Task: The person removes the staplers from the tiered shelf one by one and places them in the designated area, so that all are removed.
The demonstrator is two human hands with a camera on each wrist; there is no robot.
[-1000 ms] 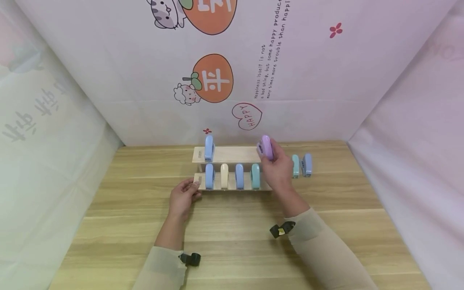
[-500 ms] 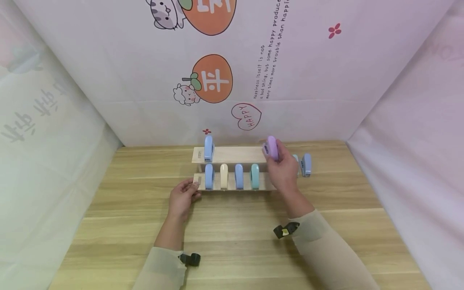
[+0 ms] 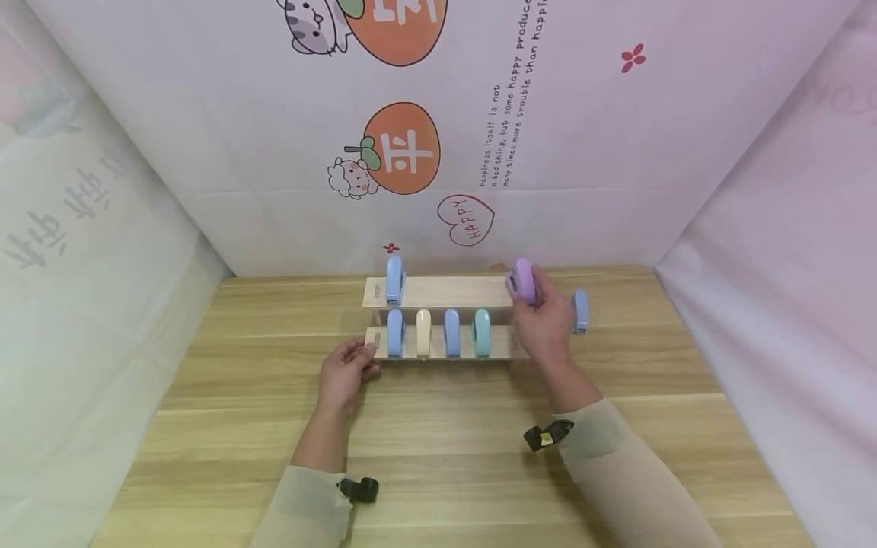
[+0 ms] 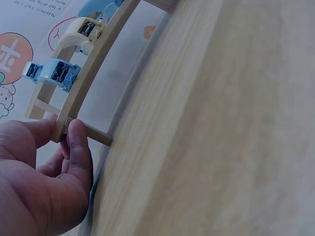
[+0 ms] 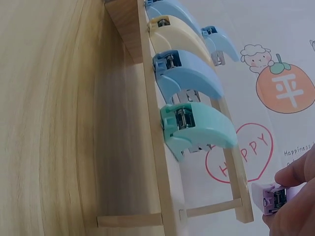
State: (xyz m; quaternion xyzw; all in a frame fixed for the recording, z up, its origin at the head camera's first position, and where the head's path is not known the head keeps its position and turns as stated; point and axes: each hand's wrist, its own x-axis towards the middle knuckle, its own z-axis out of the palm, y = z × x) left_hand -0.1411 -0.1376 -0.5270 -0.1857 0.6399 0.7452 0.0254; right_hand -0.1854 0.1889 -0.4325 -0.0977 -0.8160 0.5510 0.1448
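Note:
My right hand [image 3: 548, 327] grips a purple mini stapler [image 3: 524, 280] at the right end of the rack's upper board [image 3: 455, 292]. In the right wrist view the spring end of that purple stapler [image 5: 269, 199] shows between thumb and fingers. At the rack's left end, my left hand [image 3: 342, 377] pinches the tip of the lower board [image 4: 88, 81] between thumb and fingers. Along the lower board stand blue [image 3: 395, 333], cream [image 3: 424, 333], blue [image 3: 452, 333] and teal [image 3: 483, 333] staplers. One light blue stapler [image 3: 394, 280] stands at the upper board's left end.
On the table to the right of the rack stands another blue stapler [image 3: 580, 310], close beside my right hand. A printed white cloth wall [image 3: 582, 190] rises right behind the rack. The wooden table [image 3: 438, 441] stretches towards me.
My right hand has moved to the right along the upper board with the purple stapler. It now hides the teal stapler seen earlier on the table. My left hand has stayed put.

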